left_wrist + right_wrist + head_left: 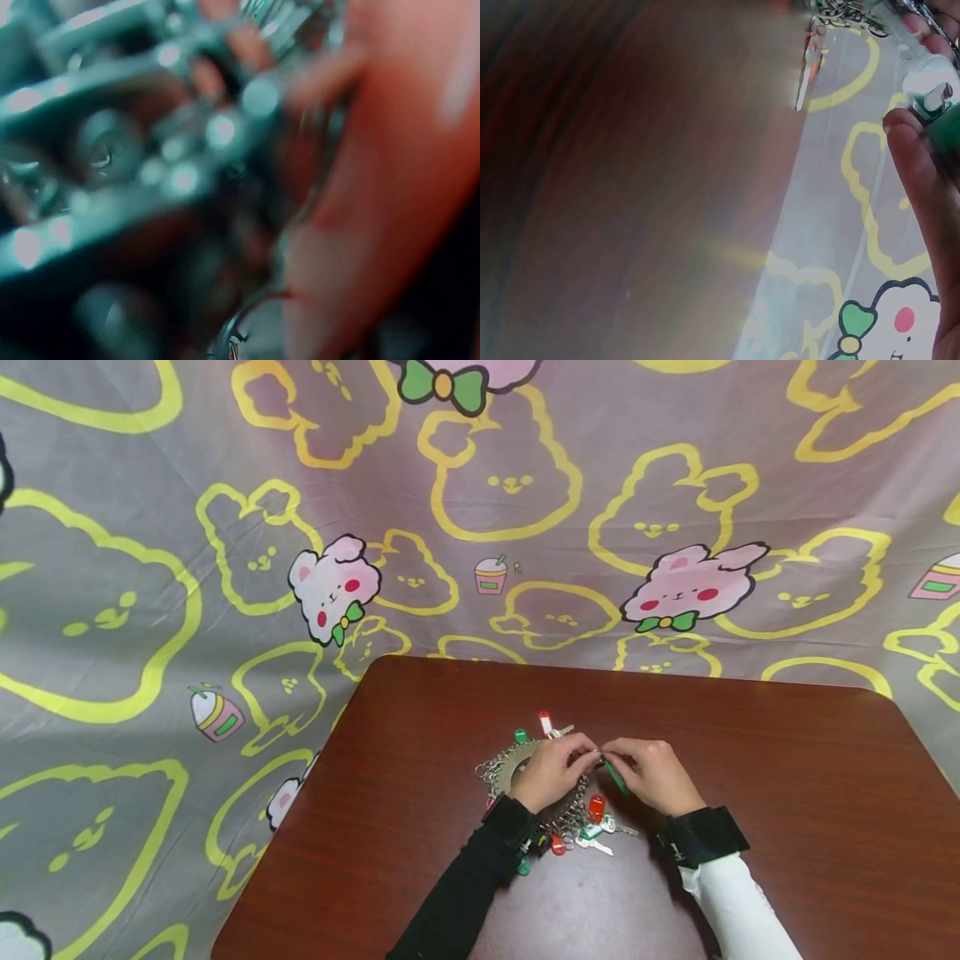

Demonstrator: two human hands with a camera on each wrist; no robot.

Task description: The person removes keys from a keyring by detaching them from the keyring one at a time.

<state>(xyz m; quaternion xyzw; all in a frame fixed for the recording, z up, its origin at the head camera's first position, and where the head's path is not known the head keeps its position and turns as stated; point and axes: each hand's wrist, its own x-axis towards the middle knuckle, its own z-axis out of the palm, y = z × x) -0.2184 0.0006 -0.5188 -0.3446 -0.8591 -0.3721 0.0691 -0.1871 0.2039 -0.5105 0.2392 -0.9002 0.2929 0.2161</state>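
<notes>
Green tag [617, 778] hangs at the right end of the cluster, right of the big flat metal ring [510, 768]. Right hand [651, 770] grasps it, thumb against its side. Left hand [551, 774] lies across the ring, fingertips meeting the right's, pinching what looks like a fine chain [932, 13] (left wrist view too blurred to confirm).

Step in hand, by my reading: fine two-handed work where tag and chain meet. Next move probably calls for a steady left pinch while the right turns or eases the tag; slack chain could snag.

Further out: red-and-white tag [545, 723] on the far side, orange tag [596, 807] and loose-hanging keys [596, 845] on the near side. All on a brown worktop [810, 777], patterned cloth [450, 568] beyond.
</notes>
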